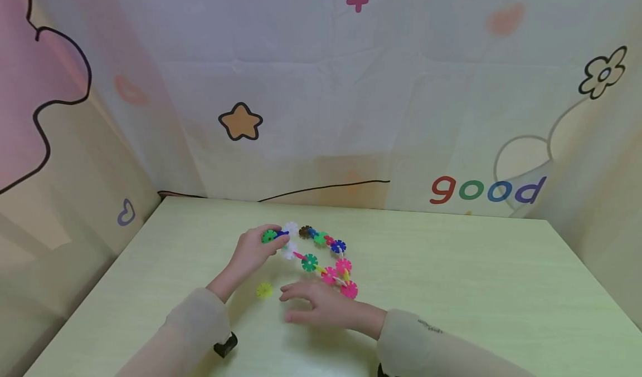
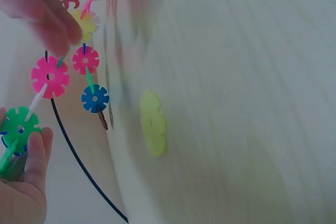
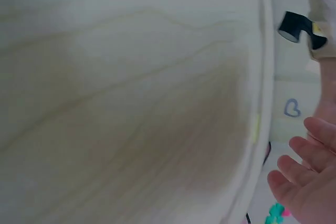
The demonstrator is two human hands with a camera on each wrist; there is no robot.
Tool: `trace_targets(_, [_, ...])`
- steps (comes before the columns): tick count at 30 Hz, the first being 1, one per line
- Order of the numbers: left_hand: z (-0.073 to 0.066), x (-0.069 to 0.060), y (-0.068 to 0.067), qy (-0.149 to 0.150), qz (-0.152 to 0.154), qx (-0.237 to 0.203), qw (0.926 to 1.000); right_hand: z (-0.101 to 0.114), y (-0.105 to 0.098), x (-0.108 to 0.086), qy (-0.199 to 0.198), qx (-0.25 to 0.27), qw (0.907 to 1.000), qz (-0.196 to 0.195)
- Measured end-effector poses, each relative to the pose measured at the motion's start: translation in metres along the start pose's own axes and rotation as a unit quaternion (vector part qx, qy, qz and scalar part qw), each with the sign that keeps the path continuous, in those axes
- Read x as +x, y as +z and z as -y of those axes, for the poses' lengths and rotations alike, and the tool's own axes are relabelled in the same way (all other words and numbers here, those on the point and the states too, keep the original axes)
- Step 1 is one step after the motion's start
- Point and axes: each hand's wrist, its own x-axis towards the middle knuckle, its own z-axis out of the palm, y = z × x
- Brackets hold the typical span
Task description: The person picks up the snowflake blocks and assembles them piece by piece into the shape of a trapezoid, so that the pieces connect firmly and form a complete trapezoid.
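My left hand (image 1: 253, 249) pinches a green snowflake disc (image 1: 269, 236) and a blue one beside it, at one end of a chain of interlocked plastic snowflake discs (image 1: 309, 262). Pink, white, green, blue and brown discs make up the chain, which curves back in a loop to the right. In the left wrist view the thumb presses the green disc (image 2: 21, 129). My right hand (image 1: 328, 303) is held in front of the chain's pink discs with its fingers apart, holding nothing. A loose yellow snowflake disc (image 1: 264, 290) lies between the two hands on the table.
The pale wooden table (image 1: 451, 288) reaches back to a printed cloth backdrop (image 1: 321, 115) with a star and the word "good". Cloth also hangs at the left and right sides. A black wrist camera (image 1: 225, 345) sits under the left sleeve.
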Motion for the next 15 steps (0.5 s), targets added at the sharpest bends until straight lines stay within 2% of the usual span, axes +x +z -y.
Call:
trace_targets(4, [0.004,0.002,-0.004,0.0,-0.007,-0.003,1.0,-0.001,0.01,0.012,-0.006,-0.075,0.9961,0.047])
trace_targets(7, [0.006,0.002,-0.005,-0.006,-0.008,-0.006,0.9999,-0.002,0.016,0.02,-0.015,-0.121,0.9905,0.063])
trace_targets(11, [0.007,0.001,-0.007,-0.018,-0.007,-0.009,0.9998,-0.002,0.021,0.026,-0.014,-0.164,0.9825,0.086])
trace_targets(15, [0.009,0.001,-0.009,-0.023,-0.008,-0.007,0.9997,0.0,0.022,0.028,-0.003,-0.179,0.9784,0.102])
